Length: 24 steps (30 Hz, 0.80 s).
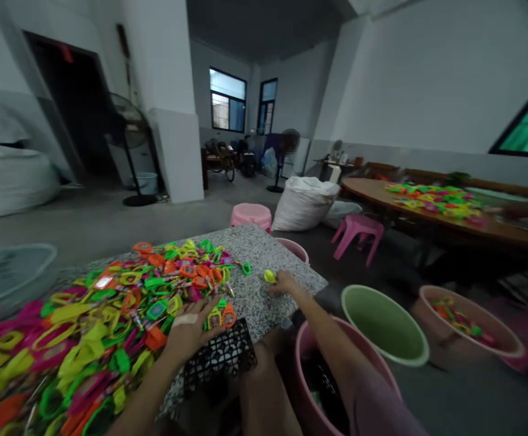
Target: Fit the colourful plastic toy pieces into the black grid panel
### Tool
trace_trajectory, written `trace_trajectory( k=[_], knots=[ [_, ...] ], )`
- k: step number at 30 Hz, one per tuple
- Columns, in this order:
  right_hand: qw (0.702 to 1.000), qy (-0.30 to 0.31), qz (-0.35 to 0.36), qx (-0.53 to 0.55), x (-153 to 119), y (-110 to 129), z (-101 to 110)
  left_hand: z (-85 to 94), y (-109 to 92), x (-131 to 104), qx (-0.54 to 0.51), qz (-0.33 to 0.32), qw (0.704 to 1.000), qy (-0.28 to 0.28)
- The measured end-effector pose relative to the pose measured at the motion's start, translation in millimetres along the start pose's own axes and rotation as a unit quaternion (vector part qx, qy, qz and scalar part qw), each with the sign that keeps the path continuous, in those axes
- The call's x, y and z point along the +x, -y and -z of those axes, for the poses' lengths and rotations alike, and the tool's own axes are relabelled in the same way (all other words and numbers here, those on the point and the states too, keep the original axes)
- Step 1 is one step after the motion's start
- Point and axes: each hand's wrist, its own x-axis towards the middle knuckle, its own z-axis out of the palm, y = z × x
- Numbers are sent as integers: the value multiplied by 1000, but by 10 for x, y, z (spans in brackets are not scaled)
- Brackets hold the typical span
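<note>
A large heap of bright plastic toy watches (pixel 155 281) in green, orange, yellow and pink covers the left of the speckled stone table (pixel 264 248). My left hand (pixel 194 327), with a plaster on its back, is at the heap's near right edge. Between its thumb and fingers are several toy watches (pixel 221 315), just above a black plastic crate (pixel 223 351) by my lap. Farther right, my right hand (pixel 284 283) reaches over the tabletop, its fingertips closed at a small yellow plastic piece (pixel 269 276). Blur hides the piece's exact kind.
A pink tub (pixel 303 363) stands under my right arm, with a green basin (pixel 384 324) and a pink basin (pixel 468 321) farther right. Beyond the table are a pink stool (pixel 251 215) and a white sack (pixel 304 203). A round wooden table (pixel 368 188) holds another colourful heap.
</note>
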Motion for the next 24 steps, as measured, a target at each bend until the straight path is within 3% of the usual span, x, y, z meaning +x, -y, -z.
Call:
trace_trajectory(
  k=[3,6,9,12,14,18,24],
  knots=[
    [999,39,-9,13,129,-137,83,60,-124,-5,-15,2,1000,12],
    [996,82,-1,42,56,-120,59,231,-210,-29,-10,7,1000,26],
    [979,113,23,171,-288,159,-117,380,-256,-55,1,9,999,37],
    [908,110,73,397,-740,604,-345,467,-257,-84,4,5,999,47],
    [886,89,93,445,-956,871,-454,498,-241,-101,0,2,999,47],
    [908,63,95,403,-1055,1126,-514,511,-213,-126,-3,2,999,43],
    [927,62,110,353,-957,1088,-402,459,-214,-130,-7,4,999,33]
  ],
)
